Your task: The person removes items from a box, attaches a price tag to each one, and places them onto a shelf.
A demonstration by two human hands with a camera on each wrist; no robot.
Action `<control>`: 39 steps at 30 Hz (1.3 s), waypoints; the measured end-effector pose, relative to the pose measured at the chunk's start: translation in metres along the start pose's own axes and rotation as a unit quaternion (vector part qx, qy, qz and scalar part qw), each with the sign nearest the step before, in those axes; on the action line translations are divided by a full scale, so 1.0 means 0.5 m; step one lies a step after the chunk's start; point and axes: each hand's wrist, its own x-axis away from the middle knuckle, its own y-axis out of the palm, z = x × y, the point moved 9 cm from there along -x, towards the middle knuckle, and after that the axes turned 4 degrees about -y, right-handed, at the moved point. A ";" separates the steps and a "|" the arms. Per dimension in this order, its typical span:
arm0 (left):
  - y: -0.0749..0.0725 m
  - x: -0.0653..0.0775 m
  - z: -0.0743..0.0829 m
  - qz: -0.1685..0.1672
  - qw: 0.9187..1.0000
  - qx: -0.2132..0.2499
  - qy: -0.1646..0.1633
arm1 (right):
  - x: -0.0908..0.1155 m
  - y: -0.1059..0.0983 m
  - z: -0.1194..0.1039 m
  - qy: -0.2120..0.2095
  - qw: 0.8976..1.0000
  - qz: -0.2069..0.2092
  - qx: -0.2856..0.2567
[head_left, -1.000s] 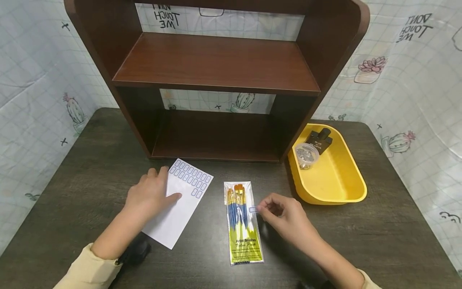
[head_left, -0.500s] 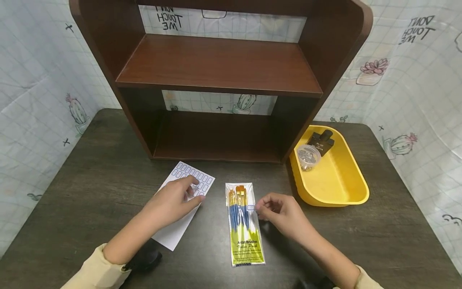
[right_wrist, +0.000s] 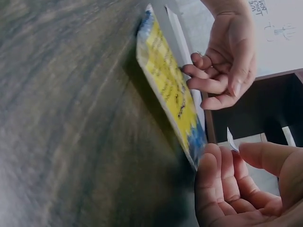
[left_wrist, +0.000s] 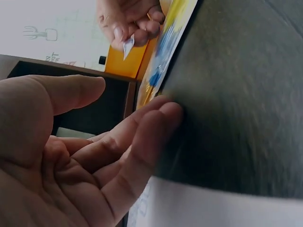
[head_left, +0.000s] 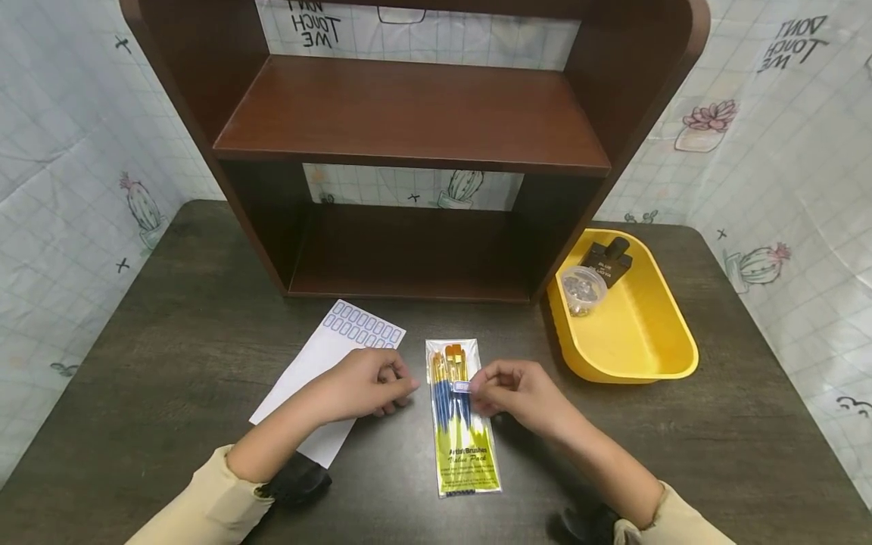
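My right hand [head_left: 521, 395] pinches a small white label sticker with a blue border [head_left: 461, 387] between thumb and fingertips, over the upper half of a clear pack of artist paintbrushes [head_left: 467, 463]. In the right wrist view the sticker [right_wrist: 231, 140] stands up from the fingertips, slightly bent. The pack lies flat on the table, blue-handled brushes showing above a yellow-green printed part. Left of the pack is my left hand [head_left: 364, 387], its thumb and loosely bent fingers apart and holding nothing. Beneath that hand lies a white sheet of blue-bordered labels [head_left: 309, 359], partly hidden by the hand and forearm.
A dark brown wooden shelf unit [head_left: 409, 155] stands at the back of the dark table [head_left: 157, 363]. To its right sits a yellow plastic bin [head_left: 640, 333] with a black bottle [head_left: 605, 261] and a small clear round container [head_left: 582, 291] inside.
My left hand has moved right, off the label sheet's left side to beside the brush pack. My right hand has shifted slightly left, bringing the pinched sticker farther over the pack.
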 end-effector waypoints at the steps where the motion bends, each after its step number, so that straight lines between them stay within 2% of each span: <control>1: 0.005 -0.003 0.001 -0.002 1.000 0.006 -0.004 | -0.002 0.002 0.002 0.002 1.000 -0.002 -0.004; 8: 0.042 -0.023 0.008 -0.031 0.998 0.031 -0.034 | -0.005 0.007 0.017 0.023 1.000 -0.005 -0.010; 17: 0.063 -0.039 0.006 -0.036 0.996 0.047 -0.063 | -0.009 0.011 0.016 0.027 1.000 -0.001 -0.013; 30: 0.067 -0.043 0.002 -0.019 0.998 0.007 -0.063 | -0.023 0.021 0.006 -0.005 1.000 0.006 0.005; 39: 0.070 -0.042 0.003 -0.016 0.998 -0.002 -0.056 | -0.034 0.025 -0.006 -0.014 0.997 0.025 0.071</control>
